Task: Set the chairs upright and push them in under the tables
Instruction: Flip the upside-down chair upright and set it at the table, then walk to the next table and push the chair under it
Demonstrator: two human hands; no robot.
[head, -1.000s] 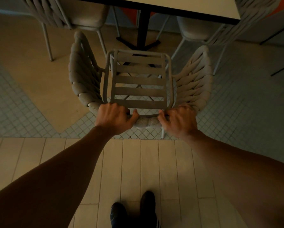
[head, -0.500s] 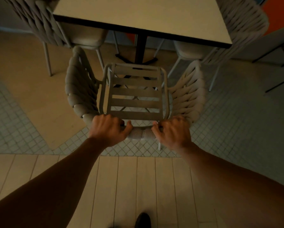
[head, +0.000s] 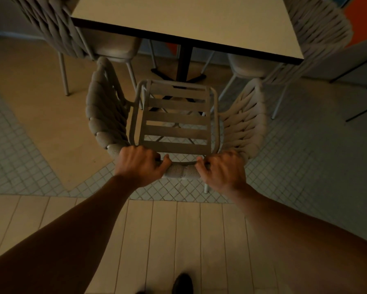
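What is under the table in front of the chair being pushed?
Under the table: its black pedestal post with a foot on the floor, and the seats of two chairs, left and right. The tabletop covers whatever lies farther back.

Chair (head: 176,124): pale grey-beige frame, slatted seat, thick woven rope sides.
Table (head: 184,20): cream top with a black edge band; black post.
Floor (head: 305,158): small pale square tiles in a grid, a plain tan area, and cream planks nearest.
Shoe (head: 182,283): black.
Far wall (head: 363,15): an orange patch.
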